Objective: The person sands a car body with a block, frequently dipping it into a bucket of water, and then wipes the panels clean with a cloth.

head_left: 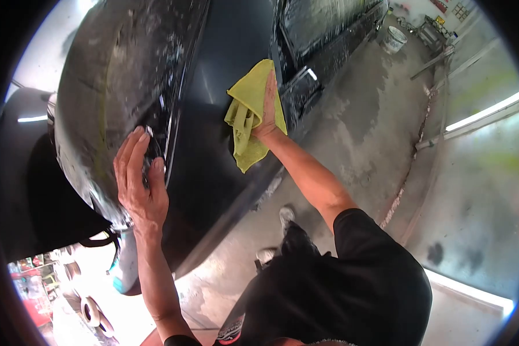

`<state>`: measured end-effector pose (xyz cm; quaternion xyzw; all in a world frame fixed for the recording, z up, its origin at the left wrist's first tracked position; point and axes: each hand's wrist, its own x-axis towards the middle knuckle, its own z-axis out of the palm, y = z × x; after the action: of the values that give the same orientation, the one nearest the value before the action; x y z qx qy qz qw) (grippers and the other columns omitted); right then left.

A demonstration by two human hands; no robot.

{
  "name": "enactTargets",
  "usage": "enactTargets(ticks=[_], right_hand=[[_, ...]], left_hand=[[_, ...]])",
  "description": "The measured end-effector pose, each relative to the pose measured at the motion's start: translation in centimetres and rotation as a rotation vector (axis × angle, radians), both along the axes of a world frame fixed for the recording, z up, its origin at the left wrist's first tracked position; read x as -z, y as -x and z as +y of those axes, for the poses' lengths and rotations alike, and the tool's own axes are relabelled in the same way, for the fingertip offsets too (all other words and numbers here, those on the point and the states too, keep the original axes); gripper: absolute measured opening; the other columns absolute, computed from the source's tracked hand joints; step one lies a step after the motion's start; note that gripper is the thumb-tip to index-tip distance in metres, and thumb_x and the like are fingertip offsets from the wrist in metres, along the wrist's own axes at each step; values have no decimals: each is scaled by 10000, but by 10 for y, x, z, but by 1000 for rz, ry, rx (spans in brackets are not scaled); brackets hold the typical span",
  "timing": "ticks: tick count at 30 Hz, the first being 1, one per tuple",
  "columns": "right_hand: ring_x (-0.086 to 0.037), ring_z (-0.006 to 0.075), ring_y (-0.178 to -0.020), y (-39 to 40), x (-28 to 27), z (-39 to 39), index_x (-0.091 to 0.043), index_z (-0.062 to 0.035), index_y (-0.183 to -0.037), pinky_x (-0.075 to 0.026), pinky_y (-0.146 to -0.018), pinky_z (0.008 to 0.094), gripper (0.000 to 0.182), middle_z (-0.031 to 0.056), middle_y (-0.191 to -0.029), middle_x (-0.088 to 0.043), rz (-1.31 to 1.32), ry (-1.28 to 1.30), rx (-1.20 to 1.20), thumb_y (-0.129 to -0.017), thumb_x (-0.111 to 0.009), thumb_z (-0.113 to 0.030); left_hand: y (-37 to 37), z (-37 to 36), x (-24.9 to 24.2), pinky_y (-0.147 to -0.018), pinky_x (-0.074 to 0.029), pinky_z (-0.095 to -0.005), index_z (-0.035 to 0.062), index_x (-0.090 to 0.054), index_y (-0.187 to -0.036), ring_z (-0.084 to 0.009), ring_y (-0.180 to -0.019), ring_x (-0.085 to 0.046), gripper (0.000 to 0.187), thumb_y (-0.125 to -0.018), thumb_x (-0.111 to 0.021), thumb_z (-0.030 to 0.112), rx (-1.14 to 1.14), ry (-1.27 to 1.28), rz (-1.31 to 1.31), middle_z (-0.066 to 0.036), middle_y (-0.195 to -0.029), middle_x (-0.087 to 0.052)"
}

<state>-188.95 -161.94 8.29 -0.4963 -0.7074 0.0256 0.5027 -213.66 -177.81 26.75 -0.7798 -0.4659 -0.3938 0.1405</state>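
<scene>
My right hand [266, 109] presses a yellow cloth [249, 124] against the dark, smooth car body panel [207, 86]. The cloth covers part of the fingers, and a loose fold hangs towards me. On the left, my left hand [141, 179] lies with its fingers stretched and slightly bent at the edge of the plastic sheeting [115, 81], where the sheeting meets the panel. Nothing shows in its grasp. Whether its fingertips touch the car cannot be made out exactly.
Beyond the cloth, a door handle [310, 78] and more plastic-covered bodywork run along the car. A white bucket [394, 40] stands on the stained concrete floor [352, 109]. A pale wall [478, 190] rises on the right. At the left, a raised dark panel [46, 190] juts out.
</scene>
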Motion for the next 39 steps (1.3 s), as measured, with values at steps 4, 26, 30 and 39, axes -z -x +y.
enactTargets(ticks=[4, 26, 30, 39], right_hand=[[-58, 479, -1556, -16, -76, 52, -158, 15, -1612, -110, -1269, 546, 926, 314, -1670, -44, 323, -13, -93, -923, -572, -444], [-114, 382, -1579, 29, 8, -9, -168, 57, -1603, -22, -1288, 463, 842, 281, -1672, -165, 488, 19, -61, -997, -518, -411], [-519, 244, -1267, 28, 92, -37, -403, -150, -1527, -414, -1086, 413, 602, 70, -1410, -504, 1220, 83, -21, -1065, -438, -535], [-493, 207, -1266, 81, 319, -97, -436, -117, -1490, -396, -1117, 374, 439, 67, -1390, -515, 1531, 246, 88, -1098, -418, -312]], left_hand=[[-25, 57, -30, -1101, -441, -470, 29, -620, -1329, -372, -1309, -559, 382, -950, -662, 67, -22, -109, 98, -164, -1406, -604], [-56, 204, -33, -1159, -315, -609, 193, -504, -1502, -454, -1445, -399, 642, -1023, -468, 619, 75, -404, 364, -143, -1531, -512], [-54, 217, -32, -1163, -326, -593, 194, -523, -1483, -400, -1436, -433, 676, -1003, -466, 667, 132, -512, 369, -136, -1494, -549], [-46, 243, -49, -1173, -374, -529, 118, -582, -1430, -397, -1382, -505, 747, -982, -465, 702, 89, -536, 535, -193, -1458, -569]])
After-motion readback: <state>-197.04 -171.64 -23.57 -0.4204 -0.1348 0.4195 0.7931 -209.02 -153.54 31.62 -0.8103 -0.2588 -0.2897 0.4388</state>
